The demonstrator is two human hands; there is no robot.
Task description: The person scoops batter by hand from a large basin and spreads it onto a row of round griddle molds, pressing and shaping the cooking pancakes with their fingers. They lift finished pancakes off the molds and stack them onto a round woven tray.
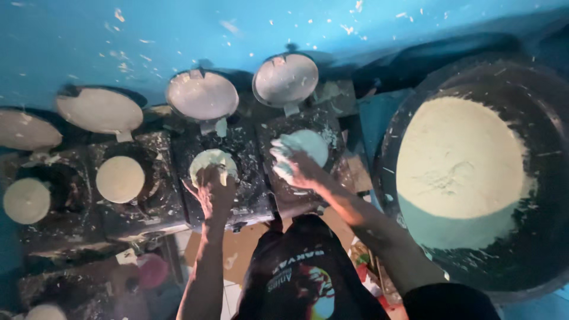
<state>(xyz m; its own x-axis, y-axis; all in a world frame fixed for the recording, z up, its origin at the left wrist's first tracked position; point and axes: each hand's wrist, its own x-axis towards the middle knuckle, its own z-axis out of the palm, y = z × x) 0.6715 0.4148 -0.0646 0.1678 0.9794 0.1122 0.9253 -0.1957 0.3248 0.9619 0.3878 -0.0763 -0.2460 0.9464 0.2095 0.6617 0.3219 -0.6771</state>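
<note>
My left hand [214, 191] rests on a pale round disc of batter [210, 161] on a dark hot plate, fingers spread over its near edge. On the neighbouring plate to the right, my right hand [294, 166] presses a second pale disc [308, 145], its fingers coated in white batter. Two more round discs [120, 179] [26, 201] lie on plates to the left, untouched.
Several round lids [201, 95] [285, 80] [99, 110] stand raised behind the plates against a blue spattered wall. A large dark basin [536, 106] of pale batter [459, 157] sits at the right. My dark printed shirt [305, 278] fills the bottom middle.
</note>
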